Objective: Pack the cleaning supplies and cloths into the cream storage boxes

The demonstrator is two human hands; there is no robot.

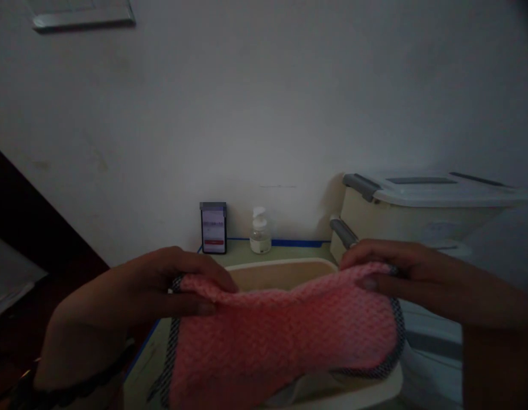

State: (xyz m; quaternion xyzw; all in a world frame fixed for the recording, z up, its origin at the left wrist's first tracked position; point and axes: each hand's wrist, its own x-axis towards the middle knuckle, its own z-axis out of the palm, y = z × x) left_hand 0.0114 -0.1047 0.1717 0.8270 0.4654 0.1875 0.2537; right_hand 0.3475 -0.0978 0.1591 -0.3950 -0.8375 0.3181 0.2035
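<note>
A pink textured cleaning cloth (285, 336) with a dark striped edging hangs between my two hands, its top edge folded over. My left hand (174, 285) pinches the upper left part between thumb and fingers. At the upper right, my right hand (387, 267) grips the cloth the same way, thumb in front. Behind and below the cloth stands a cream plastic basin (285, 266), mostly hidden by it. Something pale shows in the basin under the cloth's lower edge, too dim to name.
A phone (213, 230) stands upright against the wall, beside a clear pump bottle (260, 233) with a white top. Lidded storage boxes (409, 213) with grey latches are stacked at the right. Blue tape (295, 243) edges the greenish tabletop (155, 356).
</note>
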